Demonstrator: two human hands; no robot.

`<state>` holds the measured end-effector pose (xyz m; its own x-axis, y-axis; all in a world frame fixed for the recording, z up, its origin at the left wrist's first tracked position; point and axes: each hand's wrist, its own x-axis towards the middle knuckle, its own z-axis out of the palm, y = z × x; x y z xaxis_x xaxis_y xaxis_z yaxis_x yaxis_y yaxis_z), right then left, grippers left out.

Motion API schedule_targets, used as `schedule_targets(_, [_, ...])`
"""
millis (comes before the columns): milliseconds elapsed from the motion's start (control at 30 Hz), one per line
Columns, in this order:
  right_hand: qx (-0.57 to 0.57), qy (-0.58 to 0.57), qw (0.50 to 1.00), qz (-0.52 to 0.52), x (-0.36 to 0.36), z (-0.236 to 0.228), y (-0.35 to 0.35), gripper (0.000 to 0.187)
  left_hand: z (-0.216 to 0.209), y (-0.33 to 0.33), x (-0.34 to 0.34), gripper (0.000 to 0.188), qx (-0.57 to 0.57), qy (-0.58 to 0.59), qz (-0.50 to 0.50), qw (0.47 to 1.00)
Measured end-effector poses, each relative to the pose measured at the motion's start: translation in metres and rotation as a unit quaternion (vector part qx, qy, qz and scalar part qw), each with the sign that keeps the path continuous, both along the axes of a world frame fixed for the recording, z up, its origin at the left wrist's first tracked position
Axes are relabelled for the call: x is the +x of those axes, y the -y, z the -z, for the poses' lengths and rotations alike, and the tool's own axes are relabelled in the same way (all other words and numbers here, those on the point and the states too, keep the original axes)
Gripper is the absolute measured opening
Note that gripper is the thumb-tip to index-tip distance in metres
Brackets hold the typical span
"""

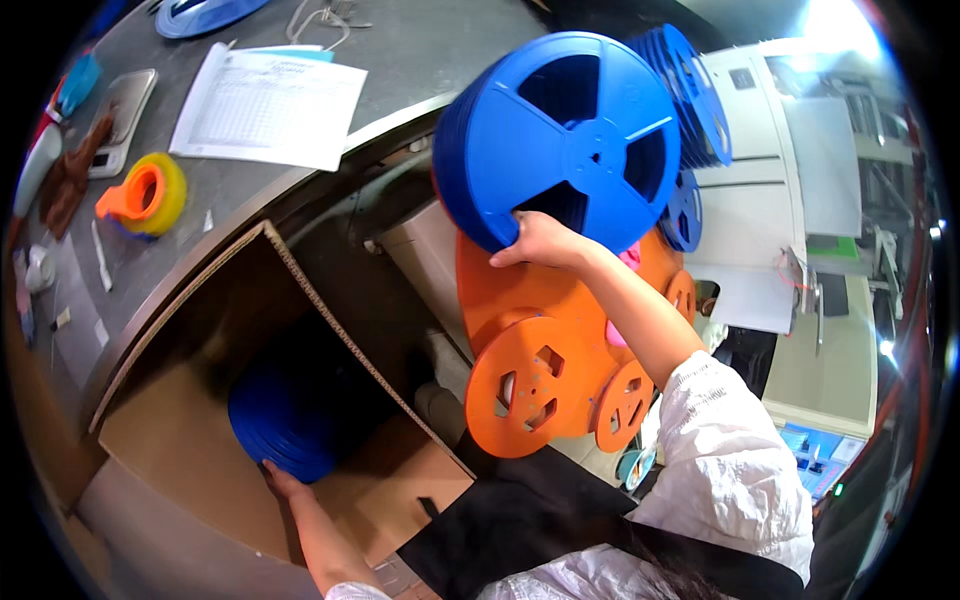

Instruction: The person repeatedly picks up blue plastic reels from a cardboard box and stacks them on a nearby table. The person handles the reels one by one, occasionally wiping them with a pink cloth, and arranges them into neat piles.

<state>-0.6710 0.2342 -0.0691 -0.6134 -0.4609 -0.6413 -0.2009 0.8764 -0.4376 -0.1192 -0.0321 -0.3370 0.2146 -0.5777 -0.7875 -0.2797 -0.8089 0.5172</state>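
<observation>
My right hand grips the lower rim of a stack of blue plastic reels. Some of its fingers sit at the window of the front reel, others at the outer edge. The stack rests above an orange stool-like surface. At the lower left, my left hand holds the near edge of more blue reels inside an open cardboard box. Part of these reels is lost in the box's shadow, and the left fingertips are partly hidden.
Orange reels stand in front of the orange surface. More blue reels are behind the stack. The grey bench carries papers, a scale and tape rolls. White machinery stands to the right.
</observation>
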Motion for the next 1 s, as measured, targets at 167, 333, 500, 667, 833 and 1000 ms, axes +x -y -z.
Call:
schedule_targets(167, [0.027,-0.064,0.997,-0.025,-0.004,0.027,-0.01,0.051,-0.006,-0.041,-0.046,0.05,-0.167,0.1,0.374,0.907])
schedule_targets(333, [0.107,-0.038,0.993,-0.028,0.005,0.022,0.011,0.061,0.006,-0.104,-0.118,0.043,-0.116,0.025,0.504,0.856])
schedule_targets(500, [0.048,-0.113,0.992,-0.004,0.014,0.02,0.009,0.06,0.013,-0.107,-0.127,0.05,-0.028,-0.045,0.362,0.931])
schedule_targets(667, [0.048,-0.108,0.993,-0.002,0.012,0.022,0.007,0.052,-0.023,-0.091,-0.127,0.052,0.019,0.046,0.437,0.898])
schedule_targets(833, [0.056,-0.107,0.992,0.041,0.017,0.015,0.009,0.027,-0.07,-0.082,-0.085,0.049,0.059,-0.034,0.453,0.889])
schedule_targets(1000, [0.009,-0.146,0.989,0.018,0.036,-0.019,0.007,0.027,-0.091,-0.088,-0.009,0.035,0.013,-0.072,0.397,0.915])
